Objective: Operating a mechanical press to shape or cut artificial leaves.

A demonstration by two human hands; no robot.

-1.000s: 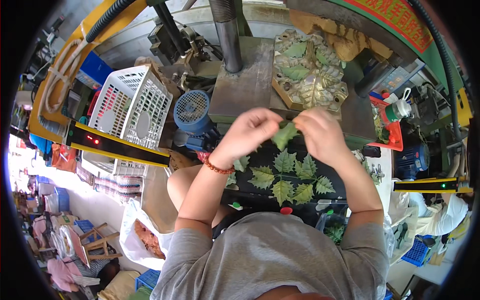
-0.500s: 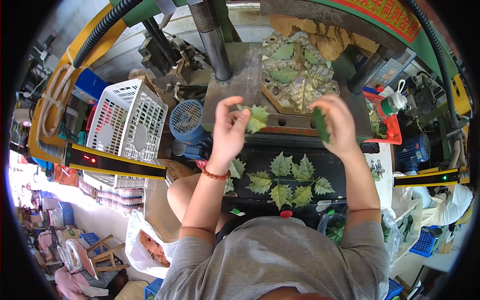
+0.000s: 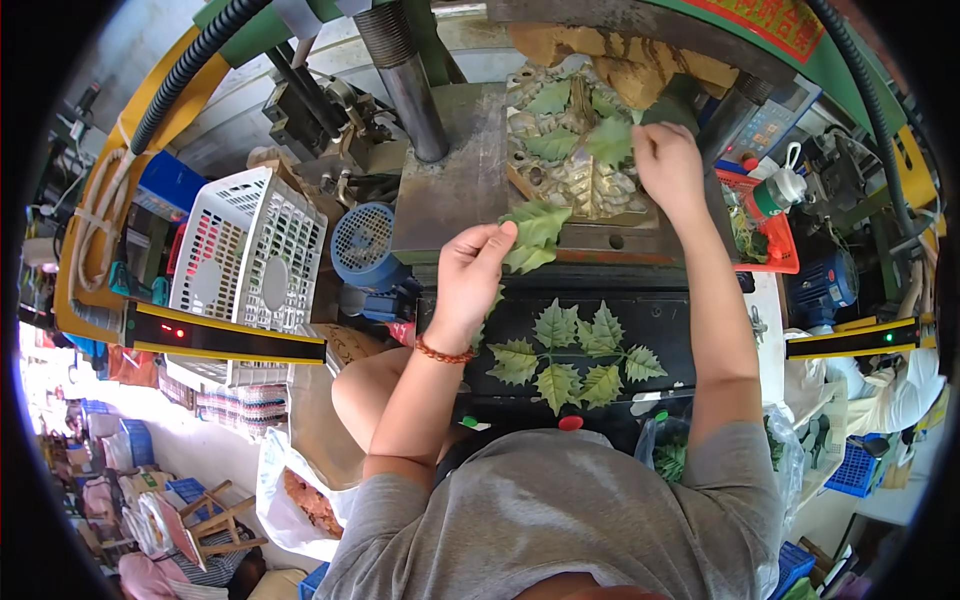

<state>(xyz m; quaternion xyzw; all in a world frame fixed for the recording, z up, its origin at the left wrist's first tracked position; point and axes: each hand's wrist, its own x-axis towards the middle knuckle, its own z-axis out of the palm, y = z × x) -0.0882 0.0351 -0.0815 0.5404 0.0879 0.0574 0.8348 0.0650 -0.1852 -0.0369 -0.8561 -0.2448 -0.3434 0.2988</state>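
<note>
Over the near edge of the press bed, my left hand (image 3: 470,270) pinches green jagged artificial leaves (image 3: 537,236) between thumb and fingers; how many are layered there I cannot tell. My right hand (image 3: 668,168), its fingers closed, grips a single artificial leaf (image 3: 608,143) above the metal leaf mould (image 3: 592,188). Two more leaves, an upper one (image 3: 551,97) and a lower one (image 3: 552,145), lie on the mould's left half. Nearer my body, a flat spray of several jagged leaves (image 3: 558,383) rests on a black surface (image 3: 655,318).
Thick steel columns, one on the left (image 3: 405,90) and one on the right (image 3: 735,115), flank the mould. A white plastic basket (image 3: 270,265) and a blue motor (image 3: 365,245) stand at left. Yellow-black bars (image 3: 225,335) run along both sides. A red basket (image 3: 785,245) sits at right.
My right hand has moved up and forward, bringing its leaf over the mould. The left hand has come slightly right and lower, its leaves now turned more into view.
</note>
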